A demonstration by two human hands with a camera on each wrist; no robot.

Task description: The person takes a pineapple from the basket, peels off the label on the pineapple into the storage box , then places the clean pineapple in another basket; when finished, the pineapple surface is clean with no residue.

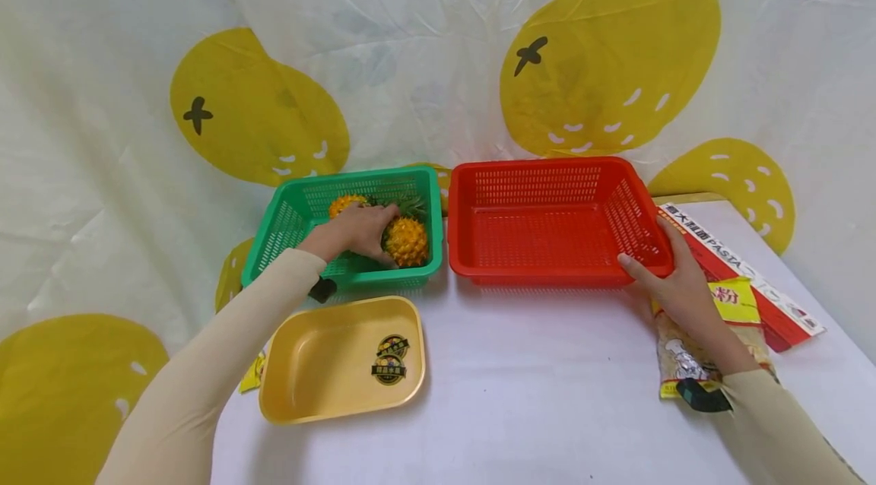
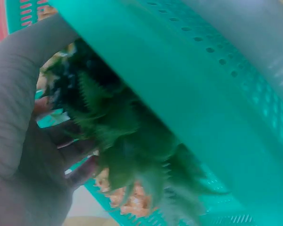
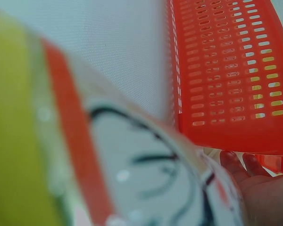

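Observation:
My left hand (image 1: pixel 363 232) reaches into the green basket (image 1: pixel 369 281), thumb and fingers around the side of a small orange pineapple (image 1: pixel 408 243) with a green crown. A second pineapple (image 1: pixel 347 204) lies behind the hand, partly covered by it. In the left wrist view, spiky leaves (image 2: pixel 132 136) fill the space by the palm, and the basket wall hides part of the fruit. My right hand (image 1: pixel 677 283) grips the right rim of the red basket (image 1: pixel 541 272), its thumb over the near corner. Nothing lies in the red basket.
A yellow tray (image 1: pixel 328 371) with round stickers stands in front of the green basket. To the right, under my forearm, lies a clear and yellow food bag (image 1: pixel 739 302) beside a red and white pasta box (image 1: pixel 787 318). A patterned cloth (image 1: pixel 424 52) hangs behind.

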